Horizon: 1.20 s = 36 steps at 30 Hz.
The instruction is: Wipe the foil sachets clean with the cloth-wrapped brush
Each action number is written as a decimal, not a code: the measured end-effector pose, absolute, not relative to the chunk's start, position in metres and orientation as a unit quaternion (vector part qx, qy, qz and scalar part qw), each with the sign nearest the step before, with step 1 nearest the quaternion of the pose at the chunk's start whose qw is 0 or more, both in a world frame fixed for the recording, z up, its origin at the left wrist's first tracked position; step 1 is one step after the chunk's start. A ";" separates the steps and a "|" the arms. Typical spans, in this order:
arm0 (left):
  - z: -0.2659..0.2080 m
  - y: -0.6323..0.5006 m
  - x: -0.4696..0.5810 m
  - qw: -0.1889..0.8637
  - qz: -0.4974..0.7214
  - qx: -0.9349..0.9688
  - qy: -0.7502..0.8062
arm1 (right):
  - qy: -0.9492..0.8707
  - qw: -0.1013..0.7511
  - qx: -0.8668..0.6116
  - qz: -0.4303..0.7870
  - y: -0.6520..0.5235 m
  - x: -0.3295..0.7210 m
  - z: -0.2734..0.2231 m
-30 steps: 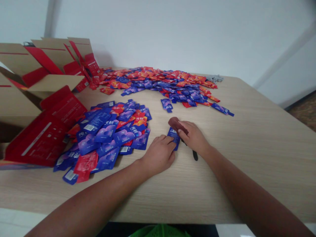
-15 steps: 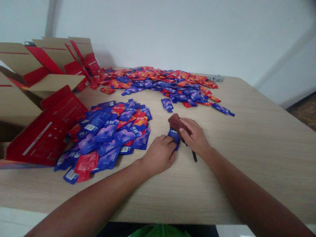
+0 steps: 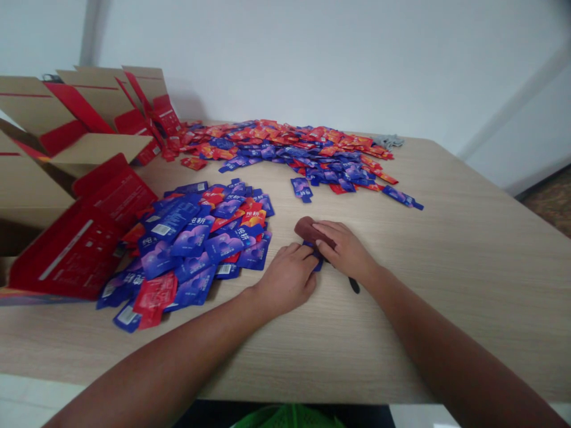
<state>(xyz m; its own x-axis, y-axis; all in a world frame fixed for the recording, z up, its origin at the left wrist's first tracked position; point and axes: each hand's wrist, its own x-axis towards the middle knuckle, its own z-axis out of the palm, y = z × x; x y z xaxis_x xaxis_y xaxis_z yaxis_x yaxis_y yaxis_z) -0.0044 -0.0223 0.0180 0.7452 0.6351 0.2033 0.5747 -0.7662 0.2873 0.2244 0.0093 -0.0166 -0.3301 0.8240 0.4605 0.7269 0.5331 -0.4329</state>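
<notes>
Brown tool has slid left and a bit nearer since half a second ago, now hiding more of the blue packet. Left hand has its fingers spread flat on that packet on the table; right hand is wrapped round the tool, close by. Packet pile sits left, beside an open red box, and a longer heap runs along the back.

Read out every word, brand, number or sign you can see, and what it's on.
"纯耕" (second character uncertain): blue packets, orange packet.
Too small or blurred: finer packet print, barcode digits, far pile print mostly, red flap print.
Packet under left fingers: nothing legible.
</notes>
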 end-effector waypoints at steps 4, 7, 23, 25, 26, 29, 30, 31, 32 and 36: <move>0.019 -0.022 -0.005 0.108 0.147 0.928 0.324 | -0.790 0.325 -0.516 0.063 0.016 0.233 -0.019; 0.019 -0.022 -0.005 0.111 0.143 0.929 0.323 | -0.777 0.319 -0.540 0.055 0.018 0.236 -0.018; 0.017 -0.022 -0.004 0.101 0.151 0.927 0.328 | -0.815 0.371 -0.438 0.077 0.001 0.219 -0.005; 0.017 -0.022 -0.004 0.102 0.156 0.927 0.327 | -0.831 0.346 -0.427 0.090 0.001 0.218 -0.007; 0.017 -0.022 -0.004 0.103 0.157 0.927 0.326 | -0.832 0.341 -0.427 0.092 0.002 0.218 -0.008; 0.016 -0.022 -0.004 0.106 0.155 0.927 0.324 | -0.833 0.333 -0.432 0.091 0.003 0.219 -0.009; 0.017 -0.021 -0.004 0.107 0.155 0.927 0.324 | -0.832 0.331 -0.436 0.091 0.004 0.219 -0.010; 0.017 -0.021 -0.004 0.107 0.154 0.927 0.324 | -0.830 0.329 -0.441 0.091 0.004 0.219 -0.010; 0.017 -0.021 -0.004 0.107 0.153 0.927 0.325 | -0.827 0.328 -0.447 0.091 0.004 0.219 -0.010; 0.019 -0.022 -0.005 0.107 0.146 0.928 0.325 | -0.812 0.324 -0.478 0.087 0.007 0.223 -0.013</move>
<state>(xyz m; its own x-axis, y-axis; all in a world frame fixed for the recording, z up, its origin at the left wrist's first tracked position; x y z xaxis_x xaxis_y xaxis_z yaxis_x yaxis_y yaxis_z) -0.0045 -0.0219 0.0194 0.7459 0.6349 0.2014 0.5727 -0.7657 0.2928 0.2227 0.0068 -0.0132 -0.3341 0.8322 0.4425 0.7190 0.5286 -0.4512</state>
